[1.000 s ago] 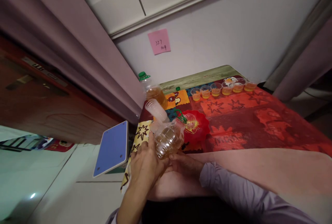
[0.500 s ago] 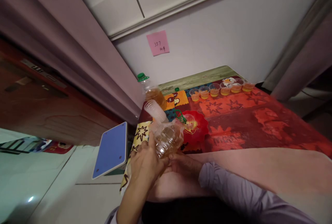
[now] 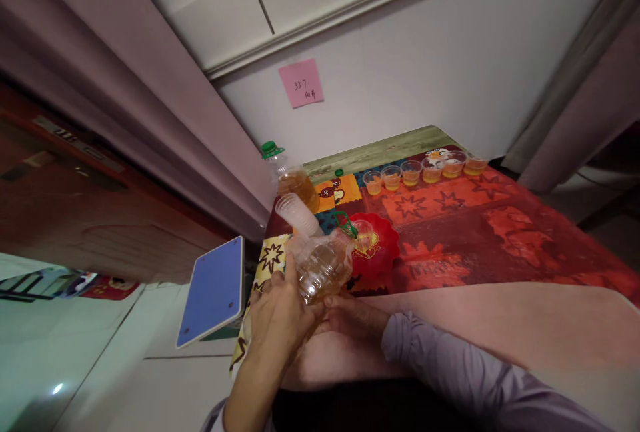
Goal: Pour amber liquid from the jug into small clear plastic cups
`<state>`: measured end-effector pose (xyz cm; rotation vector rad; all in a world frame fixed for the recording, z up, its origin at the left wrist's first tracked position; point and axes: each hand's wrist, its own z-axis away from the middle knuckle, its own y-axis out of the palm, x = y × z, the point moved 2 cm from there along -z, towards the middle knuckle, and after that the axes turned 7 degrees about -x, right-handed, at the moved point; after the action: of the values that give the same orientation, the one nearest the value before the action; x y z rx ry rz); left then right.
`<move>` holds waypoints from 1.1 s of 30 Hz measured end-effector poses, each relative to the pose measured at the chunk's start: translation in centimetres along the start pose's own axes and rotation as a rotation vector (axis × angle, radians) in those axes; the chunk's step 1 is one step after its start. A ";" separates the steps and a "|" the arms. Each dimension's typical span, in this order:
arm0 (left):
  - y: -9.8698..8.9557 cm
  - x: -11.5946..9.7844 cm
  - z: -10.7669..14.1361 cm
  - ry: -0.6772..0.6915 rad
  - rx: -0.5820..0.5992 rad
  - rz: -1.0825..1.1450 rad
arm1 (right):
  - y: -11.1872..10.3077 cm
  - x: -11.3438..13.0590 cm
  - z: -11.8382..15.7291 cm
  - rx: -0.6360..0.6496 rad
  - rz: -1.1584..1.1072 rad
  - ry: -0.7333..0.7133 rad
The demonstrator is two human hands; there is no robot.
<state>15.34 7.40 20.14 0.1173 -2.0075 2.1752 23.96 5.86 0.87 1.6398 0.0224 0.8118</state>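
A clear plastic bottle of amber liquid lies tilted between my hands, its neck with the green handle pointing away towards a clear plastic cup. That cup sits on a red scalloped plate. My left hand grips the bottle's left side, index finger stretched along it. At the near end, my right hand is closed around the bottle's lower part; some of its fingers are hidden. Whether liquid is flowing from the mouth I cannot tell.
Behind the bottle are a stack of clear cups and a second green-capped bottle. A green cap lies near the back edge. Several cups with yellow liquid line the back right. A blue-topped stool stands left of the table.
The whole view has shifted very slightly. My hands keep the same hold, and the bottle stays tilted at nearly the same angle over the plate.
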 end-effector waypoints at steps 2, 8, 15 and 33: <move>0.0 0.0 0.0 0.006 -0.003 0.012 | 0.2 0.2 0.1 -0.010 -0.003 0.000; -0.1 -0.1 -0.1 -0.011 0.012 0.012 | 0.7 0.8 0.4 0.032 0.019 0.012; -0.4 -0.4 0.0 -0.018 0.003 -0.009 | 0.6 0.6 0.4 0.029 0.025 0.015; 0.1 0.0 0.0 -0.018 -0.010 -0.018 | 0.6 0.5 0.3 0.060 0.037 0.022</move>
<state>15.33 7.36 20.09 0.1535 -2.0180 2.1606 24.23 5.71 1.66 1.6922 0.0324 0.8654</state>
